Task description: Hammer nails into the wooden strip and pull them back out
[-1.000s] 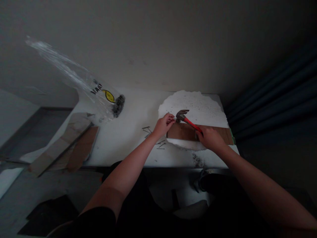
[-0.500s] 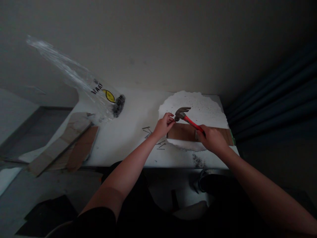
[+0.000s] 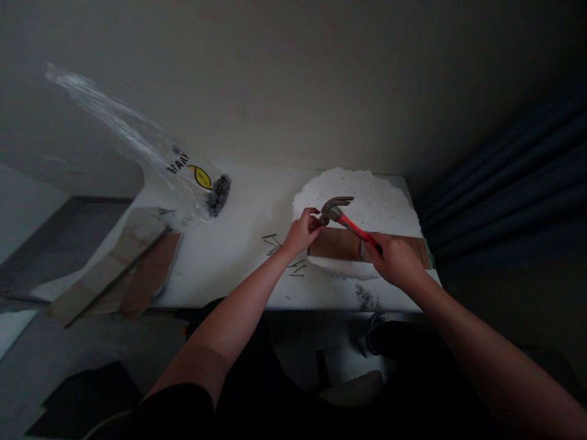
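Note:
My right hand (image 3: 395,258) is wrapped round the red-and-black handle of a claw hammer (image 3: 351,225). Its steel head reaches left, with the claw pointing up and away and the striking face at my left fingertips. My left hand (image 3: 301,232) is closed in a pinch at the left end of a brown wooden board (image 3: 337,243), on what looks like a nail, mostly hidden by the fingers and hammer head. The board lies across a rough white slab (image 3: 362,195). Left of it, several loose nails (image 3: 274,244) are scattered on the white table (image 3: 238,269).
A clear plastic bag (image 3: 137,134) with a yellow print stands at the back left. Tile-like boards (image 3: 114,263) are stacked on the table's left end. Behind is a grey wall; a dark curtain (image 3: 509,153) hangs to the right. Dark dust (image 3: 365,297) marks the front edge.
The hammer head has shifted slightly left and tilted, so its striking face shows more by my left fingertips. Both hands keep their grips, and the nails and board stay in place.

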`<state>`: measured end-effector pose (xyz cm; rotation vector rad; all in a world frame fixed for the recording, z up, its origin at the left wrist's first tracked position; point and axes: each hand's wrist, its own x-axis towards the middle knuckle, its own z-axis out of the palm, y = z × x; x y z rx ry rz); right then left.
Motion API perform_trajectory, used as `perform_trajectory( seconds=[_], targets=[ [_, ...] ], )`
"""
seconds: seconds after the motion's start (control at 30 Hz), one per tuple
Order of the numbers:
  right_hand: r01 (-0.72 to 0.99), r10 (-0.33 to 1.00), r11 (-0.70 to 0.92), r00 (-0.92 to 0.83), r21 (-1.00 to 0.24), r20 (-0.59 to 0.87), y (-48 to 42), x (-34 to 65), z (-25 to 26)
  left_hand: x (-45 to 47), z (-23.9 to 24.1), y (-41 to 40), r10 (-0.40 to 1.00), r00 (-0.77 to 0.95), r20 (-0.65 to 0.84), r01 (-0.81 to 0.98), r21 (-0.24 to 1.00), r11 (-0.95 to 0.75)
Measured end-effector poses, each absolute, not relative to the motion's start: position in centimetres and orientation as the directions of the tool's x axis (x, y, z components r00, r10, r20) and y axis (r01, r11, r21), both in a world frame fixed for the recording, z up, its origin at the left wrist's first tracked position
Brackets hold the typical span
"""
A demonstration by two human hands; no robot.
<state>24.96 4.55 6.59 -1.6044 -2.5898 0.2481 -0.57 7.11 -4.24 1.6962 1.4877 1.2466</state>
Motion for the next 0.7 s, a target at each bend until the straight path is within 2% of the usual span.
perform_trajectory(
  seconds=[0.2, 0.37, 0.7],
  targets=[
    [0.89, 0.907, 0.418, -0.42, -0.182, 0.029, 4.48, 25.06, 7.2, -0.63, -4.56, 7.18, 0.958, -0.068, 0.278, 0.472, 0.855, -0.215],
    [0.891, 0.899, 0.426, -0.436, -0.157, -0.035, 4.4, 24.65, 7.14, -0.66, -4.51, 7.18, 0.958, -0.085, 0.275, 0.522, 0.831, -0.192],
    [0.9, 0.905, 0.413, -0.422, -0.142, -0.044, 4.55, 24.55, 7.11, -0.72, -4.9, 7.33, 0.959, -0.09, 0.27, 0.463, 0.864, -0.199]
  ],
)
